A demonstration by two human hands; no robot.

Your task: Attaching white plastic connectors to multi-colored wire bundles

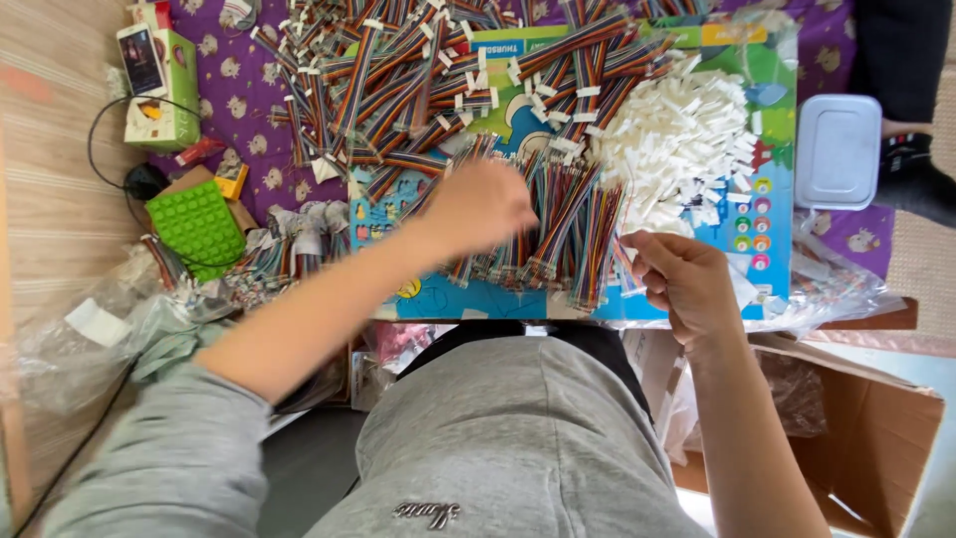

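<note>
The short rainbow ribbon cables (558, 224) lie side by side in a row on the colourful board (772, 149), their long axes running away from the person, slightly fanned, white connector ends toward the far side. The left hand (480, 204) reaches across over this row, palm down and blurred, so its grip cannot be told. The right hand (687, 279) hovers at the row's right end, fingers curled in, pinching something thin. A white connector heap (687, 134) lies just beyond.

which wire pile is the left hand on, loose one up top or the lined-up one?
The lined-up row of rainbow ribbon cables at the board's near edge: the left hand is over it. The tangled cable heap lies farther away.
</note>
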